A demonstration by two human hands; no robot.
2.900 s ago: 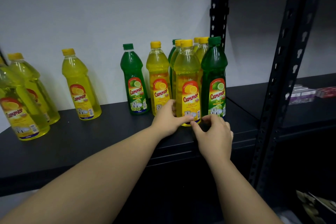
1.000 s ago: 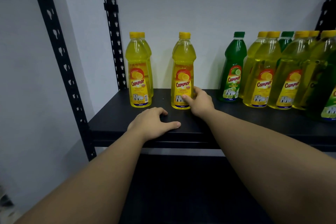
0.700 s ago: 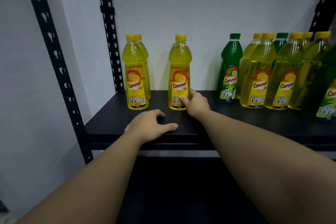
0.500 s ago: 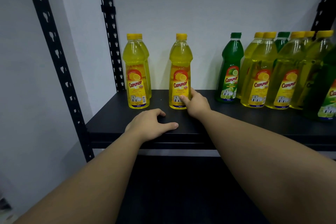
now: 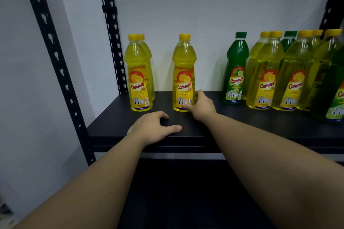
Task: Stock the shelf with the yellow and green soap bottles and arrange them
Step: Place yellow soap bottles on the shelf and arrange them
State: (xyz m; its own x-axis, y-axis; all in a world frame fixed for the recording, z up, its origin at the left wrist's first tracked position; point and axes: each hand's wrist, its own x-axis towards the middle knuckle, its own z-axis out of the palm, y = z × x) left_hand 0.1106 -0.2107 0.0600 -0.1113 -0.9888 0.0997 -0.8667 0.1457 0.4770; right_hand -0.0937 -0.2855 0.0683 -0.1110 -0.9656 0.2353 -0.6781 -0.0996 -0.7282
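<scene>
On the black shelf a yellow soap bottle stands upright in the middle. My right hand grips its base, thumb in front and fingers curled round the right side. My left hand rests flat on the shelf's front edge and holds nothing. Two yellow bottles stand one behind the other at the left. A green bottle stands to the right, beside a tight group of yellow and green bottles.
Black slotted uprights frame the shelf at the left, with another upright at the far right. A white wall runs behind the bottles. Bare shelf lies between the middle bottle and the green one.
My view turned left from the right-hand group to the left end of the shelf. Over the last second my right hand has stayed on the middle yellow bottle's base; my left hand has not moved.
</scene>
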